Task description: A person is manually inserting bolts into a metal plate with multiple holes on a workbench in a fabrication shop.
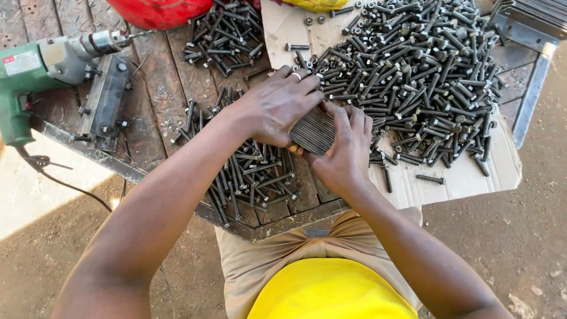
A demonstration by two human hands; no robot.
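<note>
Steel bolts lie heaped on a cardboard sheet (466, 171) atop a worn wooden desk (150, 112), where a person presses a tight bundle of threaded bolts (313, 131) between both hands. The left hand (277, 106) lies closed over the bundle's top; the right hand (345, 147) grips it from below. The large bolt heap (413, 71) sits just beyond, a smaller pile (254, 174) beneath the left forearm. A green electric drill (41, 74) rests at the desk's left edge.
</note>
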